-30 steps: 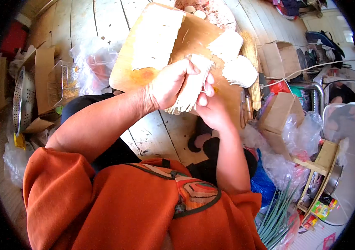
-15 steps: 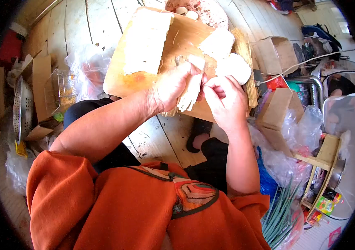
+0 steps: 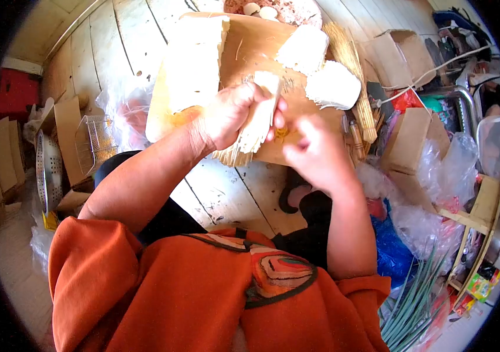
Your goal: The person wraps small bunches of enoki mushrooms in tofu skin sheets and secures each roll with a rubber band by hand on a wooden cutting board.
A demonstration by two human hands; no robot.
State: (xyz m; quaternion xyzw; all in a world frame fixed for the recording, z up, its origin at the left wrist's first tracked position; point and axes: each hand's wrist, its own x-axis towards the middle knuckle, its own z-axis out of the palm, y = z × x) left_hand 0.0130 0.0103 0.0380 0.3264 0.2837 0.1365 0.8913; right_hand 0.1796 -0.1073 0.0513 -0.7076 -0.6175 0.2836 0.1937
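My left hand [image 3: 233, 117] is closed around a bundle of pale, thin layered strips [image 3: 254, 120]. The bundle leans over the near part of a wooden board [image 3: 250, 56], with its ragged, fringed end pointing down toward me. My right hand [image 3: 320, 154] is apart from it on the right, its fingers smeared by motion. Between the hands lies something small and yellow [image 3: 281, 134], too small to make out. A broad stack of pale sheets [image 3: 194, 64] covers the board's left side. At the right are two white, rough-edged pieces [image 3: 303, 49].
Beyond the board stands a basin [image 3: 305, 10] with pale round things. Golden stalks [image 3: 352, 79] lie along its right edge. Cardboard boxes [image 3: 405, 138], plastic bags [image 3: 455, 170] and long green leaves [image 3: 411, 308] crowd the right; a metal colander [image 3: 48, 170] and wire basket [image 3: 94, 141] the left.
My right hand has come away from the bundle, moving down and right. The left hand keeps its grip on the bundle. The whole view has shifted slightly.
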